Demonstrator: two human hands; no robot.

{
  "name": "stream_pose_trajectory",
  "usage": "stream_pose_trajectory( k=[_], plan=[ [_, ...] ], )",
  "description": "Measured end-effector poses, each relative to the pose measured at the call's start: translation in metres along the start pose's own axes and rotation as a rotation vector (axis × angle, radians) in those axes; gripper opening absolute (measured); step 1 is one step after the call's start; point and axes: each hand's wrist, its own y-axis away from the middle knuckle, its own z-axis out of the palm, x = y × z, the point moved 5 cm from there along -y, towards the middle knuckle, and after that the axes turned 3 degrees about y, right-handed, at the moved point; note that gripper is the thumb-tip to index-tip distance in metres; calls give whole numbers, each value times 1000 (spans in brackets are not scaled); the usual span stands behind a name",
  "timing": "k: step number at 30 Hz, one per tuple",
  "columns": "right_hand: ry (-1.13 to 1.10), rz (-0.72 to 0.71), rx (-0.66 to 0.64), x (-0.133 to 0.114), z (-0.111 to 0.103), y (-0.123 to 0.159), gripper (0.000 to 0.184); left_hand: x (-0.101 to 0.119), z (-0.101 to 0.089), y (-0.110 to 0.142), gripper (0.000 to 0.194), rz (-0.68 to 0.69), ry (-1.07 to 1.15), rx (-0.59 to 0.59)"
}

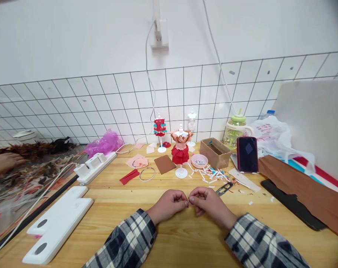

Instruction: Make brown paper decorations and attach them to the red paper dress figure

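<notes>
nearest you are your plaid sleeves (pixel 131 238), resting low over the wooden table (pixel 185 245). just ahead, your left hand (pixel 170 203) and right hand (pixel 209 204) meet fingertip to fingertip, each with thumb and finger pinched closed; you can't tell whether anything small sits between them. the snips (pixel 224 189) lie just beyond your right hand, apart from it. the red-skirted mini mannequin (pixel 180 153) stands upright straight ahead of your hands, its round white base on the table. to its left lie a brown square (pixel 165 164), a metal ring and a folded red strip (pixel 129 176); to its right, a pink bowl (pixel 199 166) and scattered white sticks (pixel 213 174). behind those you have the open cardboard box (pixel 220 160), with the phone (pixel 247 154) propped upright at its right. farther back, two more mannequins (pixel 159 127) stand near the tiled wall (pixel 174 100).
</notes>
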Motion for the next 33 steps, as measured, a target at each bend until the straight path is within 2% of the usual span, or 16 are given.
stream_pose_trajectory(
  k=[5,8,11,13,17,20,23,27,30,33],
  plan=[
    [-193,107,30,3,-6,1,40,2,-3,0,16,64,-181,103],
    [-233,145,57,6,-7,1,39,12,-5,3,15,171,-430,184],
    [-161,131,98,7,-12,-1,34,25,-4,7,15,292,-680,207],
    [0,53,143,2,-17,-1,26,31,-5,9,18,334,-772,224],
    [419,-228,200,-17,-18,3,11,36,-8,11,41,386,-815,282],
    [615,-370,183,-28,-11,10,11,35,-4,10,25,413,-810,243],
    [691,-430,207,-31,-9,14,12,34,-2,9,17,408,-798,261],
    [659,-326,202,-21,-12,8,33,35,-3,10,12,385,-796,318],
    [570,-195,137,-11,-12,3,31,35,-3,11,12,367,-815,308],
    [486,-171,141,-10,-10,2,28,33,-2,10,14,342,-822,279]
  ],
)
